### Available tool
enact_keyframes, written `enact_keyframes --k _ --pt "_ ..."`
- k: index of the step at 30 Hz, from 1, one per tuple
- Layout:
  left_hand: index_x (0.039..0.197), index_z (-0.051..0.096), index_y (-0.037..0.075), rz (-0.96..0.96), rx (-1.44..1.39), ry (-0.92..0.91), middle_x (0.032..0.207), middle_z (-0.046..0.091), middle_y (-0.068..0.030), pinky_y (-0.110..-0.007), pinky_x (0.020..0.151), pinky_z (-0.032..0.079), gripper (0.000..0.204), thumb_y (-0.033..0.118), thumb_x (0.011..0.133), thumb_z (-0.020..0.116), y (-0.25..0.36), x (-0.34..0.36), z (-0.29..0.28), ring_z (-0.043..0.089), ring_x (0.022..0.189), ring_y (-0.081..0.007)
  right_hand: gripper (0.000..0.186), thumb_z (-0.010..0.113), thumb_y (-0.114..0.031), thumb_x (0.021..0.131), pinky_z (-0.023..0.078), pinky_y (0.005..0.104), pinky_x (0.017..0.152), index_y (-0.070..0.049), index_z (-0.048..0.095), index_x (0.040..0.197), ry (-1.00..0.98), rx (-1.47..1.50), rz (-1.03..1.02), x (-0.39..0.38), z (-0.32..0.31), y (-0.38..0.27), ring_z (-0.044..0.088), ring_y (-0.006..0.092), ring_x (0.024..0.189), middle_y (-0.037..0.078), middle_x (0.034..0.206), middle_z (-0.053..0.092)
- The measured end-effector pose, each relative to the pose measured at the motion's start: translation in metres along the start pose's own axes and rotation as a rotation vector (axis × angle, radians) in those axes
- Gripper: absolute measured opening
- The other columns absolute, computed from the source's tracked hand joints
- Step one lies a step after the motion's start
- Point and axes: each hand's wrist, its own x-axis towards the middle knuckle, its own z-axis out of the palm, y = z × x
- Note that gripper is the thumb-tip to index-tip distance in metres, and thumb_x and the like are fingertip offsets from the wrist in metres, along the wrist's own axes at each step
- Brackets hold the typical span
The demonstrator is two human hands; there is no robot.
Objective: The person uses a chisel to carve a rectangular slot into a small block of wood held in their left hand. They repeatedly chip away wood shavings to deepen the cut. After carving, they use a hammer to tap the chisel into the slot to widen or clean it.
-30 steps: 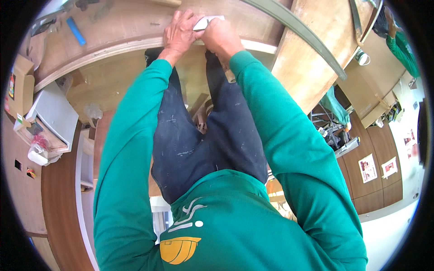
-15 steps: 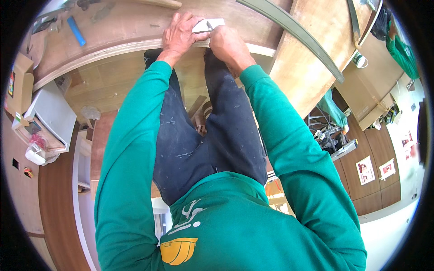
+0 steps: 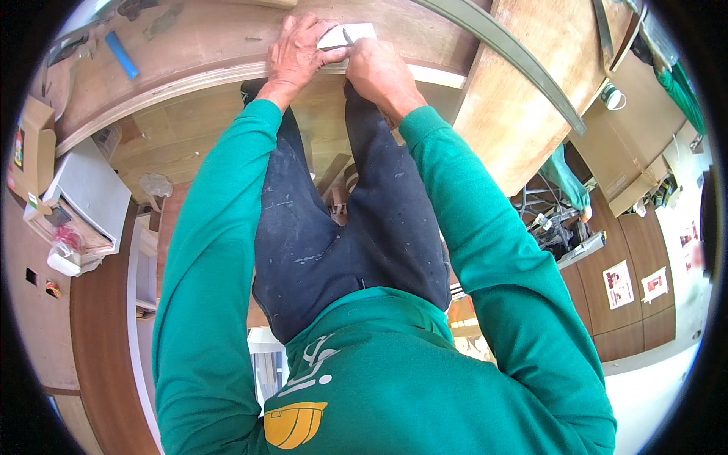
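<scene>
At the near edge of the wooden workbench (image 3: 193, 76), a small flat white piece (image 3: 365, 31) lies between my hands. My left hand (image 3: 298, 53) steadies its left end, with the thumb along the near side and the fingers over the top. My right hand (image 3: 381, 70) is closed round a thin, dark, pointed tool (image 3: 347, 36). The tool's tip stands up over the white piece; most of it is hidden in the fist, so its kind cannot be made out.
A blue strip (image 3: 122, 54) lies at the bench's left. From the top, a long curved grey-green strip (image 3: 523, 61) reaches over a wooden board (image 3: 523, 114) on the right. A white cabinet (image 3: 91, 193) stands at the left. Far right shows a green sleeve (image 3: 682, 95).
The view has shifted slightly. Both hands stay at the white piece, and the pointed tool's tip has tilted slightly left on it.
</scene>
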Motion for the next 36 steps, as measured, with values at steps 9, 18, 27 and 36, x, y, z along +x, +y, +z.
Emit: enact_keyframes --k 9,18,27,36 --pt "0.133 0.076 0.032 -0.015 -0.013 -0.012 0.121 0.066 0.0069 -0.048 0.092 0.062 0.056 0.052 0.082 0.085 0.000 -0.004 0.003 0.060 0.119 -0.0281 0.023 0.064 -0.010 0.092 0.063 0.0555 0.083 0.009 0.077 0.090 0.038 0.036 -0.048 0.004 -0.004 -0.009 0.077 0.0515 0.086 0.037 0.089 0.073" --pt "0.135 0.075 0.031 0.034 0.021 0.002 0.121 0.067 0.0060 -0.048 0.093 0.061 0.056 0.044 0.081 0.087 -0.006 0.003 0.006 0.059 0.118 -0.0280 0.025 0.069 -0.015 0.094 0.063 0.0537 0.086 0.008 0.079 0.095 0.038 0.006 -0.033 0.022 0.009 -0.017 0.078 0.0476 0.095 0.034 0.098 0.076" --pt "0.130 0.080 0.022 0.017 -0.001 -0.018 0.120 0.070 -0.0014 -0.045 0.100 0.056 0.057 0.054 0.084 0.087 0.007 0.006 -0.006 0.062 0.114 -0.0304 0.033 0.061 -0.023 0.104 0.060 0.0575 0.095 0.006 0.076 0.106 0.233 0.385 0.268 0.006 -0.011 0.004 0.074 0.0540 0.105 0.038 0.106 0.075" --pt "0.129 0.082 0.017 -0.018 0.006 -0.089 0.119 0.073 -0.0046 -0.044 0.102 0.055 0.065 0.062 0.083 0.087 0.011 0.014 -0.011 0.064 0.116 -0.0297 0.044 0.050 -0.017 0.111 0.061 0.0311 0.064 0.010 0.061 0.144 0.146 1.173 0.441 -0.054 -0.026 0.028 0.067 0.0141 0.070 0.008 0.093 0.067"
